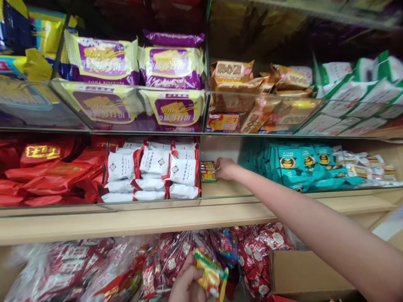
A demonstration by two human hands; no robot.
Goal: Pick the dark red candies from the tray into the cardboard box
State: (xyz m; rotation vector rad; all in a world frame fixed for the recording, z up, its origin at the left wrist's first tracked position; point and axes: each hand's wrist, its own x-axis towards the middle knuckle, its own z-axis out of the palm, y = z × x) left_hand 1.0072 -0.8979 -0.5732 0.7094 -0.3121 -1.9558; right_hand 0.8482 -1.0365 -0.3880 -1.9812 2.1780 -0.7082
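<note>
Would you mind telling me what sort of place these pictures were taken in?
Most likely a snack shop or grocery aisle. Glass-fronted shelf bins hold purple biscuit packs and teal packets. The right hand rests at small packets in one bin; the left hand holds a yellow packet.

Yellow-green packet (pixel 211 274), purple-yellow biscuit bags (pixel 107 61)

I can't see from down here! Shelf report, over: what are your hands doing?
Right hand on small yellow-red packets in the middle shelf compartment. Left hand low, fingers closed on one yellow packet. White-red packs left, teal packs right.
</note>
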